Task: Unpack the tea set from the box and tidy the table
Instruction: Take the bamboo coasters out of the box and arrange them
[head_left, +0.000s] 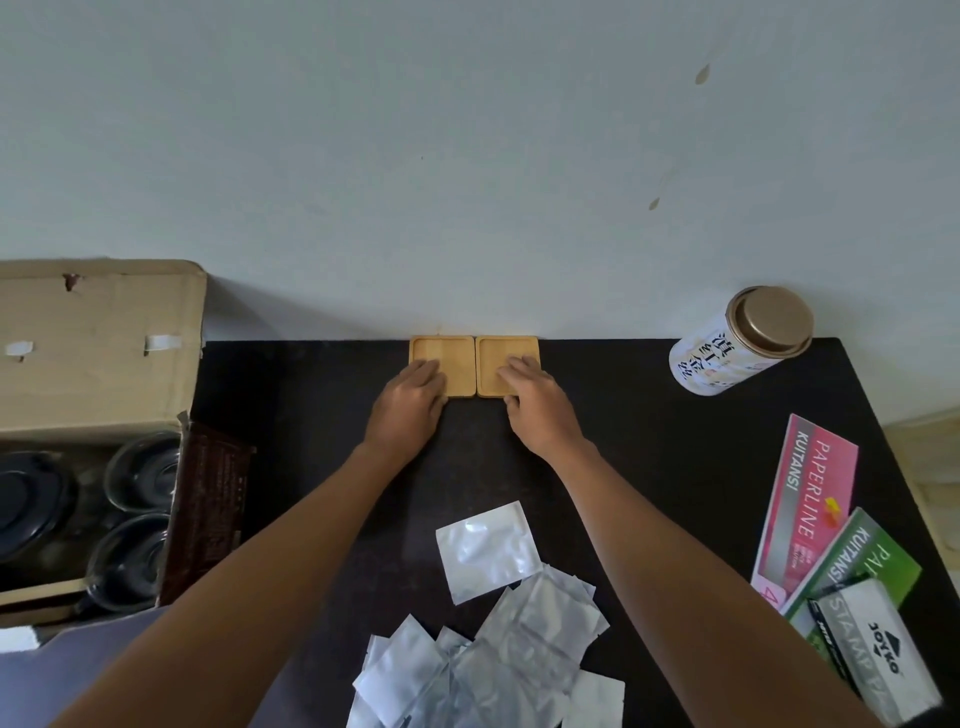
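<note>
Now both hands lie flat and released on two wooden coasters at the far edge of the worktop (322, 395), against the wall: the left hand (410, 400) on the left coaster (441, 349), the right hand (535, 402) on the right coaster (509, 349). Neither grips; the fingers just press down. The coasters sit side by side, touching or nearly so. To finish squaring them, I'd nudge lightly until the edges line up, then lift straight off. Glass cups (140, 467) wait in the box (93, 353) at left; empty foil pouches (488, 551) litter the near worktop.
</note>
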